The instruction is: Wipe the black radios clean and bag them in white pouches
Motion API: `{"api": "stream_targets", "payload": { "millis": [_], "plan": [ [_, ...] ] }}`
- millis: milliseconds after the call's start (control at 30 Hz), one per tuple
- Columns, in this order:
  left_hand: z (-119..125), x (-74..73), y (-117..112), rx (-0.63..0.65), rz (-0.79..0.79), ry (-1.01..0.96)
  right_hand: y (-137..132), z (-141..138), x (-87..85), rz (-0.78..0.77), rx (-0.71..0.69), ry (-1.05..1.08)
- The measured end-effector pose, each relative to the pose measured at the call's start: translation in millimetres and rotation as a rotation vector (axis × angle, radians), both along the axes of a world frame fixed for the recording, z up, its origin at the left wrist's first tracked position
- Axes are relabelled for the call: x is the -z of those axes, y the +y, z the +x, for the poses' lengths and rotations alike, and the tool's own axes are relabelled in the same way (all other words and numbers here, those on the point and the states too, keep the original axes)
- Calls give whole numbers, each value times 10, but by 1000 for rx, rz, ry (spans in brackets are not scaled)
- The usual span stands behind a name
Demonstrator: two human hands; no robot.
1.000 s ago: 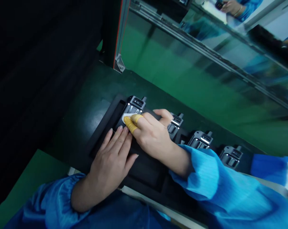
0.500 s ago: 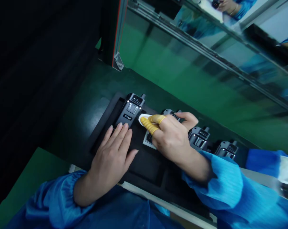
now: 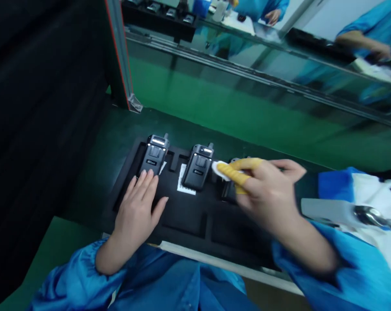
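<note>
Over the foam tray (image 3: pixel 185 224), the right hand (image 3: pixel 263 194) is pinching a wipe (image 3: pixel 217 169), the open left hand (image 3: pixel 139 207) is touching a rigid, seemingly light radio (image 3: pixel 153 155), best gripped by its sides.

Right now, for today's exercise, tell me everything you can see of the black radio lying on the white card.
The black radio looks like hard plastic, with a stubby antenna at its top, a bright strip near the top, a square button panel mid-front and a small label below. It lies face up in a black foam tray, partly over a white printed card. A white wipe, held in the right hand, is just beside its right edge.
</note>
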State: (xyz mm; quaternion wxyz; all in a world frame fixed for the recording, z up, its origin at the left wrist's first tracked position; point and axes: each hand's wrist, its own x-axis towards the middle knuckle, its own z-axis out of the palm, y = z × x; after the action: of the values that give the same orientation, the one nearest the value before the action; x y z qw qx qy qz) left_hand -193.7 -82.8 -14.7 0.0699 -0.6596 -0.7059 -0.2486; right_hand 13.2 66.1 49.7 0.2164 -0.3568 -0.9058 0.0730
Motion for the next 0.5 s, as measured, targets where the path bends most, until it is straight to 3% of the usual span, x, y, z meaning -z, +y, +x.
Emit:
{"api": "stream_targets", "payload": {
  "millis": [100, 200, 267, 333, 400, 500],
  "plan": [
    [-16, 36, -16, 18, 35, 7, -28, 418, -173, -448, 236, 441],
    [-46, 75, -34, 45, 68, 7, -87, 674, -229, -938, 420, 887],
    [-67, 80, -25, 74, 116, 17, -104, 815, -208, -1124, 489, 1119],
    [-66, 45, -7, 110, 194, 51, -123, 985, -198, -1201, 519, 1268],
    [-19, -33, 5, 138, 238, 57, -200, 1218, -255, -1170, 535, 1334],
    [172, -185, 25, 251, 292, -33, -495, 1695, -467, -793, 585, 1317]
  ]
}}
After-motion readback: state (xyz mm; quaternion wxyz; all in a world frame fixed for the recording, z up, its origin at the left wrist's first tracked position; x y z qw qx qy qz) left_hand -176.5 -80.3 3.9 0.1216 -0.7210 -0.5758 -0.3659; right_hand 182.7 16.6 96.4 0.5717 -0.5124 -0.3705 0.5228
